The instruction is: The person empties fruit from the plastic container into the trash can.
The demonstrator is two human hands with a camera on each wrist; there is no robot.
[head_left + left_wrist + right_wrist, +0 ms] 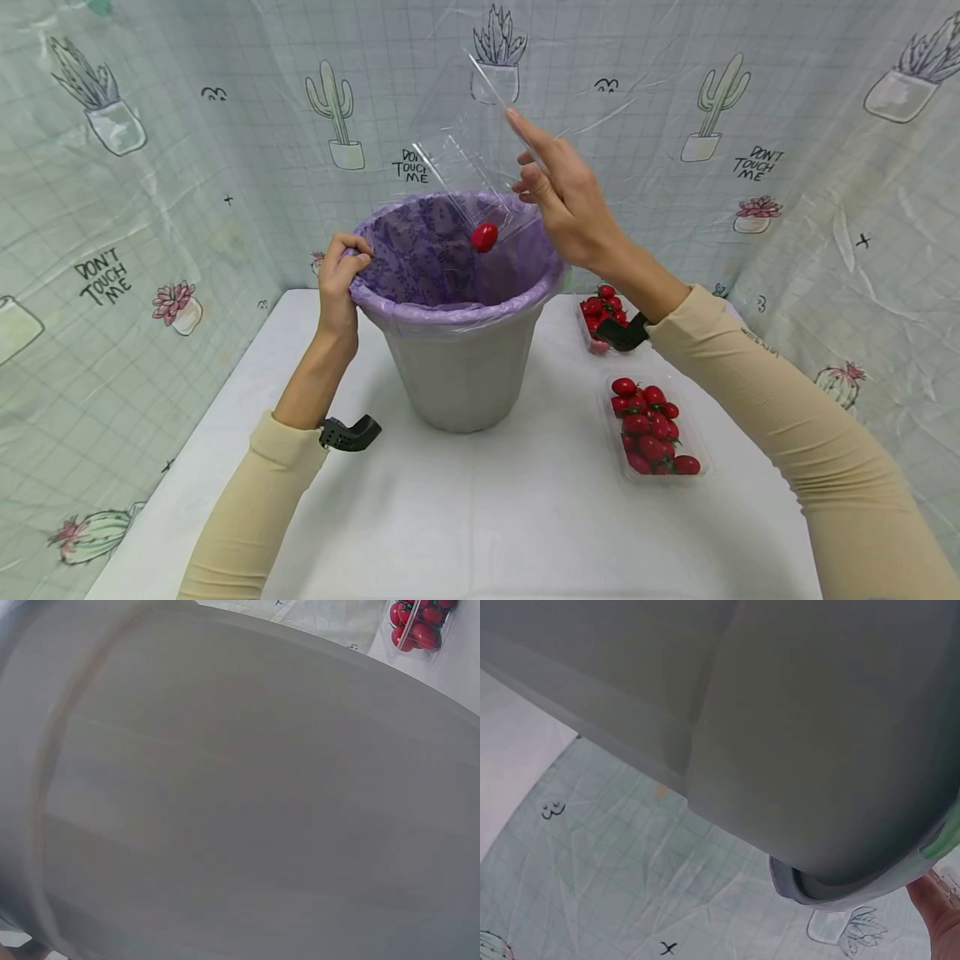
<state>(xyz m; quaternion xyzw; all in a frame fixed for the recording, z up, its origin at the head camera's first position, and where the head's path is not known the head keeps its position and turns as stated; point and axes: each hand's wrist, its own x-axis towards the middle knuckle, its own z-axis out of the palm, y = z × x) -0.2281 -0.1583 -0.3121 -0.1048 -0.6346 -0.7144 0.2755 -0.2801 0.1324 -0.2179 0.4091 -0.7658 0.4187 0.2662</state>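
A grey trash bin [461, 375] lined with a purple patterned bag [420, 250] stands upright on the white table. My left hand [339, 283] grips its rim at the left, fingers curled over the bag's edge. Above the opening, my right hand [570, 200] holds a clear plastic box [457, 167] by its edge, tilted steeply downward. One red cherry tomato [484, 237] is at the box's low end; whether it touches the plastic I cannot tell. The bin's side [255, 787] fills most of the left wrist view, and its wall [802, 735] most of the right.
To the right of the bin, a clear box of cherry tomatoes [651, 429] sits on the white table [480, 525]. A second tomato box [602, 312] stands farther back, partly behind my right forearm. Cactus-printed sheets [247, 150] hang around the table.
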